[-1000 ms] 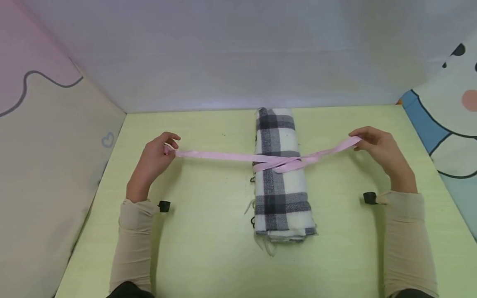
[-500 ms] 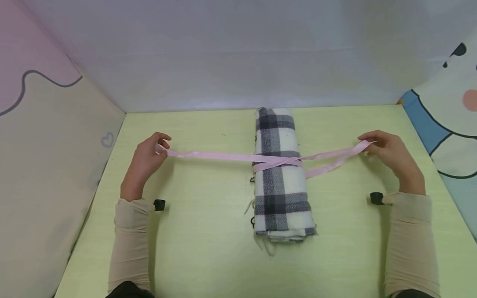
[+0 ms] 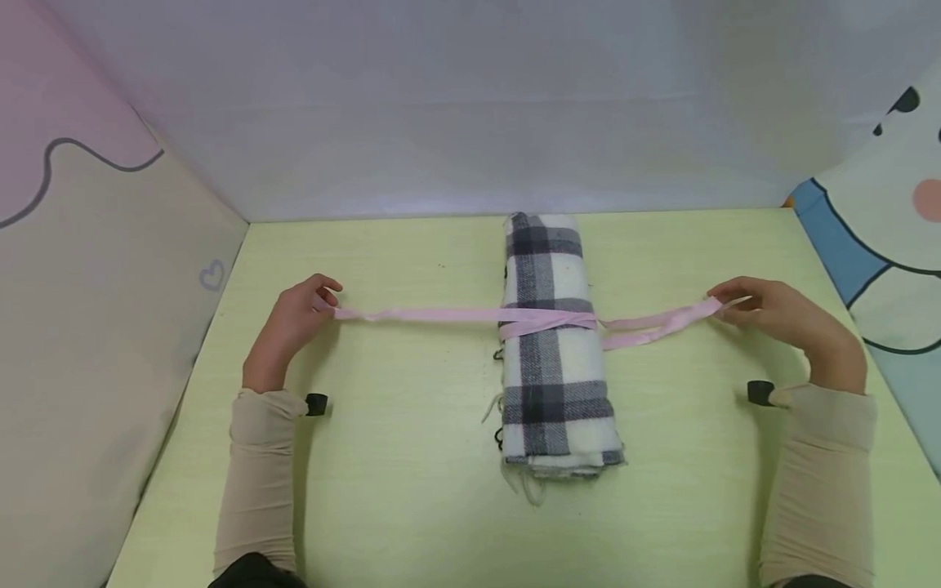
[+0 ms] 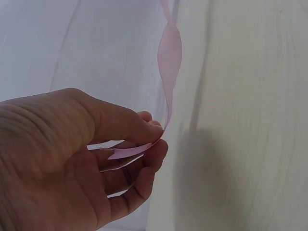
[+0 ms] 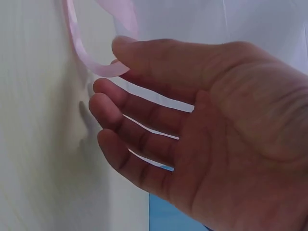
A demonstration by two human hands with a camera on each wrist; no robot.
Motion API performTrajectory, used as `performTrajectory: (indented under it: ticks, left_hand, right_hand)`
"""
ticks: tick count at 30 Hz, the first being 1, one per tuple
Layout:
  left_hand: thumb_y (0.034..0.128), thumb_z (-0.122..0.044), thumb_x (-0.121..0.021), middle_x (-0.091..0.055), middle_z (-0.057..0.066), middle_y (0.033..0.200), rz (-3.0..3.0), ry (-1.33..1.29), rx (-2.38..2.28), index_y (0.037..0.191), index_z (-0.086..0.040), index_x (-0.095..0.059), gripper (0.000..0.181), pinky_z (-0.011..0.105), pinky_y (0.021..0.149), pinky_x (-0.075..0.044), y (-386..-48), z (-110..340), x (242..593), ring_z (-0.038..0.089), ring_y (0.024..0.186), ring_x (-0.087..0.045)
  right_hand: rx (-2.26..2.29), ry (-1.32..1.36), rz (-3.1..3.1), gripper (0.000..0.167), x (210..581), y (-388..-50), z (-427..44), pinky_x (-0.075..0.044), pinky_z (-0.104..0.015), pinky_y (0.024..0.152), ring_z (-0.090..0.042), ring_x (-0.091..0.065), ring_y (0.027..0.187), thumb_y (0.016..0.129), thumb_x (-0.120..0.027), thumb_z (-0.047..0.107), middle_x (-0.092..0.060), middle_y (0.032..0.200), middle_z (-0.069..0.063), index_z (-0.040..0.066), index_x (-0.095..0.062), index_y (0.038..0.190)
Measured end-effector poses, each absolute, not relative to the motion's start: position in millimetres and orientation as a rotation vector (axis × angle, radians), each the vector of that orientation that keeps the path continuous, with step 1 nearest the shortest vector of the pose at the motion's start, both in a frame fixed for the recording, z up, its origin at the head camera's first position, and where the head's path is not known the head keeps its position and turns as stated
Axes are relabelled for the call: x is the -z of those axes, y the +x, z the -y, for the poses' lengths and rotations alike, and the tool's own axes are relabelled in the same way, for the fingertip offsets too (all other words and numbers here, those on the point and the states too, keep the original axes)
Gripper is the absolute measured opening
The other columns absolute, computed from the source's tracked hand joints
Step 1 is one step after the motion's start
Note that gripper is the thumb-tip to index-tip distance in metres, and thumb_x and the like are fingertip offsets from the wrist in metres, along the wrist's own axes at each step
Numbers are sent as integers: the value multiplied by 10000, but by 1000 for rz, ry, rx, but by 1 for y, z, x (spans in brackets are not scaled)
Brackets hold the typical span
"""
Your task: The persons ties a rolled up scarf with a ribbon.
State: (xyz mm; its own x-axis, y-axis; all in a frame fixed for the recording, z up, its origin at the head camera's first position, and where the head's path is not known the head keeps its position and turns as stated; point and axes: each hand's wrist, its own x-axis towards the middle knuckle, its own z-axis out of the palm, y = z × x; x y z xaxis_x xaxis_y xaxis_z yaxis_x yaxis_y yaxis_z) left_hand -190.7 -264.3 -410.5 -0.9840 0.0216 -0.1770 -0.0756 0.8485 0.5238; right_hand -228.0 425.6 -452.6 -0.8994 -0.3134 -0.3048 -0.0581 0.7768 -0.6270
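A folded black-and-white plaid scarf (image 3: 562, 359) with fringed ends lies lengthwise on the table. Round its middle runs a pink ribbon (image 3: 434, 314), its strands crossing on top near the right side. Out to the left, my left hand (image 3: 290, 318) pinches one end of the ribbon between thumb and index finger; the left wrist view shows the ribbon's notched tip (image 4: 127, 152) lying inside that hand. My right hand (image 3: 787, 314) pinches the ribbon on the other side, where it forms a narrow loop (image 5: 77, 43) with two strands. The remaining right fingers are loosely bent.
The pale yellow-green table (image 3: 412, 457) meets a white back wall (image 3: 456, 155). Side panels stand at left and right, the right one (image 3: 882, 245) printed with a cartoon. Small black wrist cameras (image 3: 317, 404) stick out inward from both sleeves.
Both hands have moved apart, then slightly nearer the body. The ribbon's crossing has drawn in against the scarf, and the right-hand strands have spread into a loop.
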Motion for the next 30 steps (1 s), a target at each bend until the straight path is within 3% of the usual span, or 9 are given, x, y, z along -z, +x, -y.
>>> performTrajectory:
  ticks: [2,10,18,24,30]
  left_hand:
    - [972,-8,-485,-650,203,1190,-2828,-50,-810,1353,-13,-569,390,400,884,-455,-191,264,412,334,1052,-593]
    - [1004,-26,-500,-623,231,1243,-2756,-88,-776,1363,13,-552,365,465,936,-483,-189,266,415,386,1141,-562]
    - [1024,-138,-510,-624,235,1291,-2910,-57,-521,1323,-32,-611,332,713,1013,-338,-189,251,415,498,1218,-515]
    - [1059,-178,-522,-626,179,1305,-2924,84,-538,1311,-62,-639,301,675,1011,-338,-190,219,412,466,1243,-511]
    - [1063,-177,-546,-659,93,1273,-2896,262,-652,1281,-108,-670,260,634,1046,-337,-188,184,412,383,1240,-537]
  right_hand:
    - [876,-303,-2569,446,450,-228,-423,-470,-135,782,196,-477,958,1057,-630,243,-592,1406,-218,33,-559,1444]
    - [875,-347,-2632,383,439,-229,-412,-387,-42,793,249,-422,964,1066,-596,178,-589,1416,-218,43,-574,1424]
    - [930,-382,-2732,303,426,-218,-396,-390,-5,785,195,-492,965,1071,-556,141,-632,1281,2,121,-635,1363]
    - [897,-618,-2738,219,427,-202,-362,-436,-93,808,99,-507,933,1047,-625,118,-697,1151,-49,127,-709,1248]
    - [888,-746,-2740,190,432,-193,-332,-485,-195,777,22,-529,887,1011,-673,77,-704,1040,3,129,-730,1184]
